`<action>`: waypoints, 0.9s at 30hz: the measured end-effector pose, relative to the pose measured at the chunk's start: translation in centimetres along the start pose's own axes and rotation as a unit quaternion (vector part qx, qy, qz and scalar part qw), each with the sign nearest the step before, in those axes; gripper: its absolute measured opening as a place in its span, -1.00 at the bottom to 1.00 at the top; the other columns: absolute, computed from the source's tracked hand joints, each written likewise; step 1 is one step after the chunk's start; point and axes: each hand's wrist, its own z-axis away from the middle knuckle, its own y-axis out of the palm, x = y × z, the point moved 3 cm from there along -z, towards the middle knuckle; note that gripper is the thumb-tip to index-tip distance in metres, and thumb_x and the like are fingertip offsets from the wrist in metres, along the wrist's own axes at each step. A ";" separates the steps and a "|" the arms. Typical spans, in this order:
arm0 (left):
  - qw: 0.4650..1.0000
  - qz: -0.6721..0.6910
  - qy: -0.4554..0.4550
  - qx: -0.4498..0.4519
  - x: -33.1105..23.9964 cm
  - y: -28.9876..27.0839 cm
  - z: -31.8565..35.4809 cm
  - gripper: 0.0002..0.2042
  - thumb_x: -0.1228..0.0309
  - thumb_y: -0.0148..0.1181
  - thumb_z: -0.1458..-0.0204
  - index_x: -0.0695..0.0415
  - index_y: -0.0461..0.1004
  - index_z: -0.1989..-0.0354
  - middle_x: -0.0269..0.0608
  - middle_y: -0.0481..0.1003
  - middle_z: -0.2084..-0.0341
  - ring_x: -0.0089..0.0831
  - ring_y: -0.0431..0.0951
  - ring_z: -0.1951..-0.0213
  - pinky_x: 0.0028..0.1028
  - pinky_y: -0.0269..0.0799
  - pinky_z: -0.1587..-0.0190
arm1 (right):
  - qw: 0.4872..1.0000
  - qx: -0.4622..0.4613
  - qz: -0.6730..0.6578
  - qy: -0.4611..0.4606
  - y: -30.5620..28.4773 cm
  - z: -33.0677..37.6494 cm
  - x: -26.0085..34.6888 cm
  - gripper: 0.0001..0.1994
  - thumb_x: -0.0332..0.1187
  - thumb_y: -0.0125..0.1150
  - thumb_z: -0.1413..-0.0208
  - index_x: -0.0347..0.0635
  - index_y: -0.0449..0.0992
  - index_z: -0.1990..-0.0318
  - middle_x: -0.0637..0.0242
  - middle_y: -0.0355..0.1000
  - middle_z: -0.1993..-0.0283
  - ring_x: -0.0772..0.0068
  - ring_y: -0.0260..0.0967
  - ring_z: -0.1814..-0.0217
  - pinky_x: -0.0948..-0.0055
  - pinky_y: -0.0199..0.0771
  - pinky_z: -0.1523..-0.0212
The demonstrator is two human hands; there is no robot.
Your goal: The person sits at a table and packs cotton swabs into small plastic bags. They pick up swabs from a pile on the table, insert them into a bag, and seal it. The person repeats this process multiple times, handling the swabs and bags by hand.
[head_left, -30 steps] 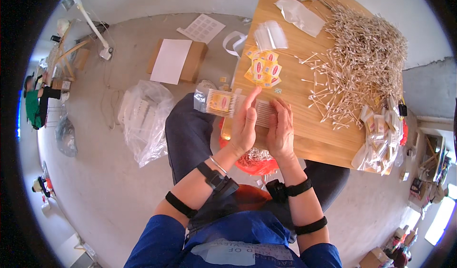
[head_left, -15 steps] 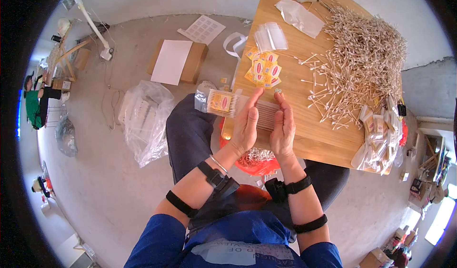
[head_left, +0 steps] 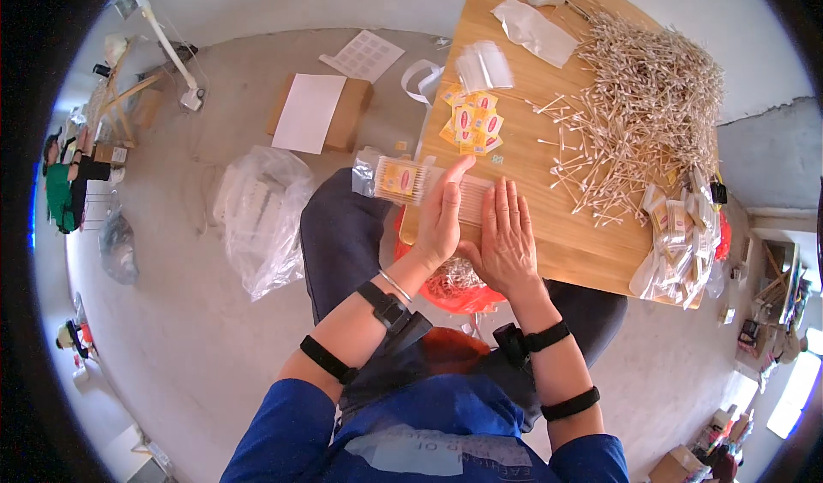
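Observation:
A row of cotton swabs [head_left: 472,198] lies on the near edge of the wooden table [head_left: 583,243], and both my hands press against it. My left hand [head_left: 441,213] stands on its edge at the left end of the row, fingers straight. At the right side, my right hand [head_left: 507,239] lies flat with its fingers together. A clear packet of swabs with a yellow label [head_left: 396,180] sticks out over the table's left edge, just left of my left hand. A big heap of loose swabs [head_left: 647,106] covers the far right of the table.
Yellow labels [head_left: 470,127] and clear bags [head_left: 484,65] lie behind my hands. Filled packets [head_left: 677,247] are piled at the table's right edge. A red bag [head_left: 459,282] sits on my lap. On the floor to the left are a plastic bag [head_left: 257,213] and a cardboard box [head_left: 317,114].
My right hand has tipped from standing on its edge to lying flatter on the swabs. My left hand has stayed at the left end of the row.

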 end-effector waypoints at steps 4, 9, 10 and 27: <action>0.999 -0.008 -0.021 0.027 0.1 -0.4 0.1 -0.36 -0.02 -0.36 -0.37 0.36 0.17 -0.31 0.04 0.23 -0.30 -0.24 0.15 -0.37 -0.29 -0.05 -0.40 | 0.999 0.016 0.027 0.006 0.3 -0.2 0.2 -0.02 0.31 -0.05 -0.11 -0.50 0.01 -0.36 -0.21 -0.12 -0.49 -0.12 -0.24 -0.57 0.03 -0.25 -0.50; 0.998 -0.053 0.024 -0.015 -0.8 -0.5 0.4 -0.46 0.08 -0.23 -0.37 0.35 0.31 -0.22 0.06 0.35 -0.21 -0.19 0.28 -0.29 -0.30 0.09 -0.34 | 0.999 0.002 0.031 0.009 0.2 -0.3 0.4 0.00 0.32 0.01 -0.07 -0.50 0.03 -0.36 -0.19 -0.10 -0.48 -0.10 -0.21 -0.56 0.04 -0.24 -0.50; 0.992 -0.118 0.045 -0.011 -1.2 -0.6 0.8 -0.50 0.13 -0.17 -0.34 0.34 0.33 -0.19 0.06 0.38 -0.15 -0.15 0.33 -0.23 -0.27 0.15 -0.29 | 0.999 0.004 0.032 0.009 0.1 -0.3 0.4 0.00 0.31 0.03 -0.07 -0.49 0.03 -0.36 -0.19 -0.10 -0.48 -0.10 -0.21 -0.56 0.05 -0.23 -0.50; 0.798 -0.552 0.195 0.145 -2.4 -0.6 6.0 -0.48 0.11 0.15 -0.11 0.20 0.40 -0.16 -0.16 0.38 0.34 -0.19 0.40 0.26 -0.22 0.33 0.18 | 0.999 -0.018 0.045 -0.006 0.3 -0.2 0.4 -0.04 -0.07 0.26 0.18 -0.49 0.02 -0.35 -0.18 -0.05 -0.46 -0.12 -0.17 -0.55 0.06 -0.18 -0.50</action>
